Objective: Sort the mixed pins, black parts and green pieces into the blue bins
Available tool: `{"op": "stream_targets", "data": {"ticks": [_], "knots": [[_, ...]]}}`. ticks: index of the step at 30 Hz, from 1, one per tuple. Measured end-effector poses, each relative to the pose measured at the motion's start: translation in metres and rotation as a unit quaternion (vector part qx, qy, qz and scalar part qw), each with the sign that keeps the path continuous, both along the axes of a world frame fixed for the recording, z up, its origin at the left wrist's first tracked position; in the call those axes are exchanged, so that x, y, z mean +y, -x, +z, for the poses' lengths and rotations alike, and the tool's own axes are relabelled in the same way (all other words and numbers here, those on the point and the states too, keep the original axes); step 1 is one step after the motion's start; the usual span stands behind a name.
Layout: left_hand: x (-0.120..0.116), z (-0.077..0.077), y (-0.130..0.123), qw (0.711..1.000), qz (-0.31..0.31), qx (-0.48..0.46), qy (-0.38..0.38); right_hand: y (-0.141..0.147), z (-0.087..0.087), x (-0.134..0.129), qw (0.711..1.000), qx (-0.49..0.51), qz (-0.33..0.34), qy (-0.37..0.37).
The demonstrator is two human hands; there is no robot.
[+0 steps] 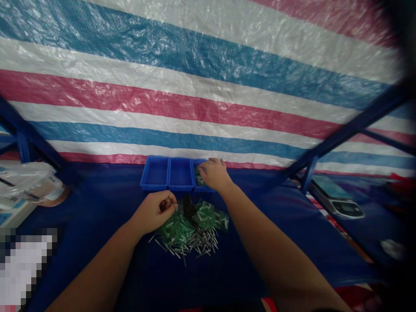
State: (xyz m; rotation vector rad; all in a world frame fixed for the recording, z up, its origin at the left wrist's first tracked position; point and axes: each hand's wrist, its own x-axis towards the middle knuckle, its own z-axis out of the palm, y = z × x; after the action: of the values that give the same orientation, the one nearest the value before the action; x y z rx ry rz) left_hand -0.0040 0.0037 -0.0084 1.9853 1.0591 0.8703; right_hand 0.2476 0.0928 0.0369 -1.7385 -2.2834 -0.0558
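My left hand (160, 209) is closed in a pinch at the left side of a heap of small parts. Something small and thin shows at its fingertips, too small to name. Below it lie green transparent bags (177, 229) of small pieces and loose thin metal pins (204, 242). Dark small parts (188, 207) sit at the back of the heap, beside another green bag (206, 215). Over the right one of three joined blue bins (155, 172) is my right hand (214, 172), fingers curled down. Whatever it holds is hidden. Greenish pieces (199, 177) lie in that bin.
A striped plastic sheet (195, 95) hangs behind the blue table (260, 242). Blue metal bars (341, 125) slant at both sides. A digital scale (339, 199) stands at right. Clear plastic containers (29, 180) are at left, near a pixelated white area (24, 268).
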Motion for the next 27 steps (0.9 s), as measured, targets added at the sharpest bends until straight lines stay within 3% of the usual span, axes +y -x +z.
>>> {"op": "stream_targets", "data": {"ticks": [3, 6, 9, 12, 15, 27], "knots": [[0.003, 0.001, 0.004, 1.0, 0.025, 0.006, -0.01, 0.007, 0.012, -0.032, 0.993, 0.074, 0.086, -0.017], [0.005, 0.001, 0.007, 0.998, 0.056, 0.013, -0.022, 0.022, 0.011, -0.065, 0.978, 0.104, 0.168, 0.07], [0.007, 0.002, 0.009, 0.997, 0.072, 0.029, -0.025, 0.039, -0.002, -0.084, 0.982, 0.086, 0.134, 0.104], [0.01, 0.003, 0.015, 0.995, 0.071, 0.066, -0.02, 0.05, -0.015, -0.088, 0.986, 0.083, 0.11, 0.091], [0.013, 0.005, 0.022, 0.989, 0.082, 0.123, -0.019, 0.054, -0.022, -0.086, 0.984, 0.095, 0.125, 0.087], [0.014, -0.002, 0.023, 0.967, 0.075, 0.243, 0.023, 0.066, -0.03, -0.082, 0.981, 0.125, 0.127, 0.074]]}}
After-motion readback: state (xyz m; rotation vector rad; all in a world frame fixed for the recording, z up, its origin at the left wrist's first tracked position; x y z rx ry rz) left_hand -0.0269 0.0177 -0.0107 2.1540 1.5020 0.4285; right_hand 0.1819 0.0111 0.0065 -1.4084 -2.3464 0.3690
